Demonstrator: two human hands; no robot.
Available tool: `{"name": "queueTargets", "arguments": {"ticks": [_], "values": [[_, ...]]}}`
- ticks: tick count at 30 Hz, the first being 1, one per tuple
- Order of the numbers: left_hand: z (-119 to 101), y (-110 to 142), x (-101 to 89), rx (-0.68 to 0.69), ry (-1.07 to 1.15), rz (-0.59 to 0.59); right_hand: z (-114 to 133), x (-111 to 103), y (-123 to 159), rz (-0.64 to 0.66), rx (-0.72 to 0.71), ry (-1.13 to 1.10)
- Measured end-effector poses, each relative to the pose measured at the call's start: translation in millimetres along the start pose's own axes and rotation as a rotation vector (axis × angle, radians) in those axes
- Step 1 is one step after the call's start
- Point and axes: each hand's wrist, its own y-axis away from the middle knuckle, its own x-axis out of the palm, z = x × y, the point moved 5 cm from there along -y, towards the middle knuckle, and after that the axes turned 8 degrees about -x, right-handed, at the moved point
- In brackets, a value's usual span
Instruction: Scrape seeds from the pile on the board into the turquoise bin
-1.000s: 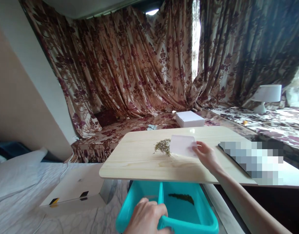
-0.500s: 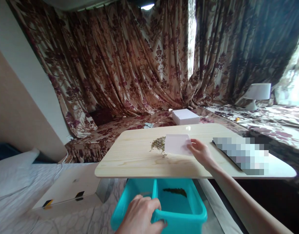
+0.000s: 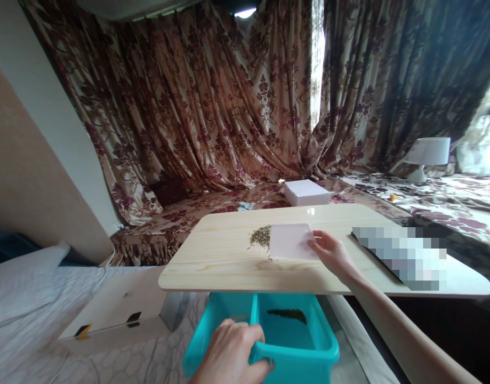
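Observation:
My right hand (image 3: 328, 250) pinches the right edge of a thin white rectangular sheet (image 3: 291, 241) that lies low over the table. Against the sheet's left edge sits a loose pile of small green-brown dried bits (image 3: 260, 236), with a few crumbs scattered around it. My left hand (image 3: 237, 349) grips the near rim and divider of a turquoise two-compartment bin (image 3: 296, 353) below the table's front edge. Dark green bits (image 3: 288, 314) lie in the bin's right compartment. The left compartment is partly covered by my hand.
The pale wooden table (image 3: 213, 266) carries a blurred-out flat item (image 3: 400, 258) on its right. Behind it stand a white box (image 3: 306, 191) and a lamp (image 3: 428, 154). A white carton (image 3: 117, 306) rests on the bed (image 3: 13, 304) at left. Floral curtains (image 3: 213, 96) hang behind.
The view has shifted slightly. The white sheet looks a little lower and flatter to the table beside the pile. My left hand keeps its hold on the bin.

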Motion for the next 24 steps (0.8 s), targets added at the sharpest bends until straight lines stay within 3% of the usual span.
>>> {"name": "queueTargets", "arguments": {"ticks": [18, 24], "values": [[2.1, 1.4, -3.2, -0.004, 0.007, -0.008, 1.8, 1.5, 4.3, 0.021, 0.001, -0.016], [2.6, -3.1, -6.2, -0.034, -0.056, 0.063, -0.8, -0.8, 5.6, 0.019, -0.006, -0.034]]}}
